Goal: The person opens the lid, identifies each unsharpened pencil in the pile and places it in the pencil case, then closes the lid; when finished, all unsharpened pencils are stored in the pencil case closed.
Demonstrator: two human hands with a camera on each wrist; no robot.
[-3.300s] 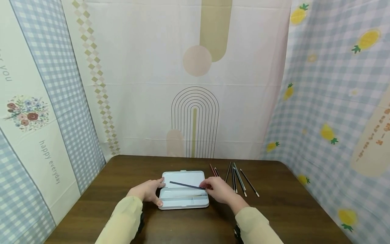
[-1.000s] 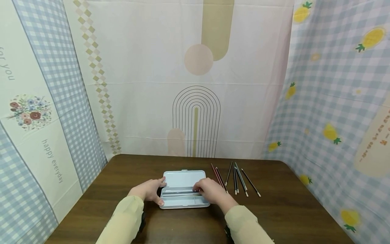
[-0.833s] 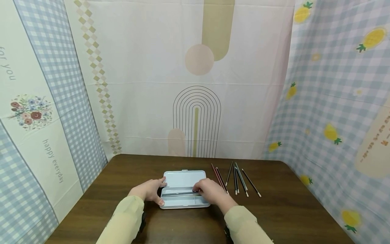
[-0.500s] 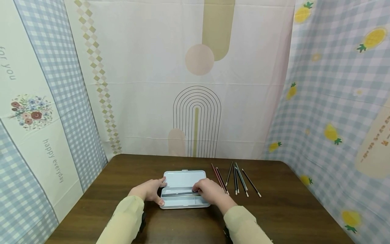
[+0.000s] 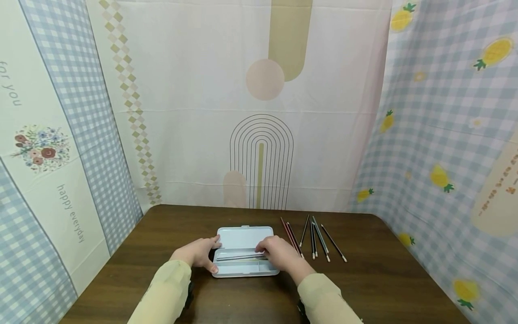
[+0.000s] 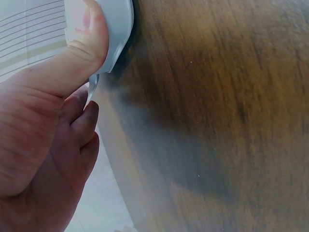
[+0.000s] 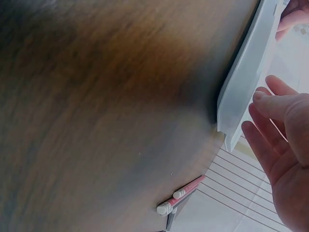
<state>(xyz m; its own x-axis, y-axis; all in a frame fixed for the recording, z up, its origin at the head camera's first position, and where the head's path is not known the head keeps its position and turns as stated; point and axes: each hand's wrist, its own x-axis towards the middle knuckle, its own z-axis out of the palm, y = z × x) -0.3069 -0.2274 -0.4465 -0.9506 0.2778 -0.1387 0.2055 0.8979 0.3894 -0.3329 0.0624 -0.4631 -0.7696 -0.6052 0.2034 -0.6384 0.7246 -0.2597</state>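
A light-blue tin pencil case [image 5: 245, 270] lies with its lid [image 5: 246, 237] flipped back on the dark wooden table. My left hand [image 5: 197, 253] grips its left end, thumb on the front corner and fingers by the lid; the left wrist view shows the thumb hooked over the rim. Several slim pencils [image 5: 239, 258] lie along the rear compartment, their right ends hidden. Over that end is my right hand [image 5: 279, 253], fingertips down at the pencils. In the right wrist view, its fingers are loosely extended, and no pencil shows between them.
Right of the case, several dark pencils [image 5: 319, 235] with white erasers lie loosely fanned. Red pencils [image 5: 290, 235] lie closer to my right hand. Behind the table's far edge hangs a patterned cloth [image 5: 194, 135], and checked cloths stand at both sides.
The dark pencil my right hand held above the case is now down in the rear compartment. Most recently the pencils there shifted slightly under my right fingertips. My left hand keeps its place.
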